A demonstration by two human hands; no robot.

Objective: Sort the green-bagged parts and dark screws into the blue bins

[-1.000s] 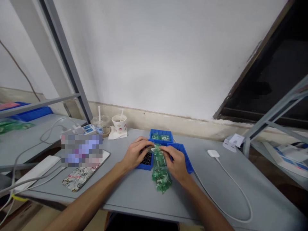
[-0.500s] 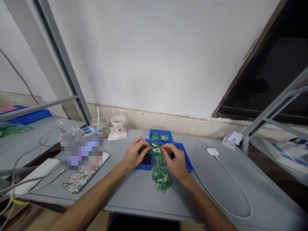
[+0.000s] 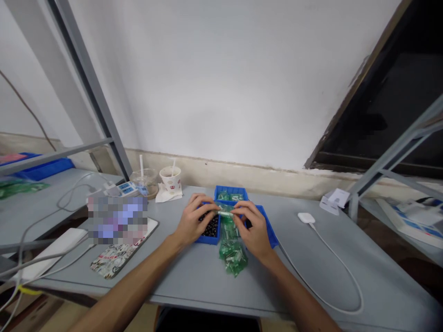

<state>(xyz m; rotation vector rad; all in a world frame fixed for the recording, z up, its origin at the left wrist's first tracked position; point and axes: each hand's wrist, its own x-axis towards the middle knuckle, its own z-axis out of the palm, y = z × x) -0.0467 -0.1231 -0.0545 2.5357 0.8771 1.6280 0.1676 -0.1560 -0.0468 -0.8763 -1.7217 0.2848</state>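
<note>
Your left fingers and right fingers are pinching a green packet at its two ends, so it spans the gap between your left hand and your right hand. It is just nearer than the far blue tray. You seem to be partway through: more green packets lie in a heap on the near side, on the grey table, and others lie in that far tray. Which are finished and which are waiting, you can't judge from this view, nor whether the one you hold is closed. Plenty of small black pieces sit in the left tray, partly under your left hand; your right hand hides much of the right tray.

As for writing, you can't read any brand. The paper cup at far left bears a small red mark, and the patterned case at near left shows red lettering, too small to make out.
</note>
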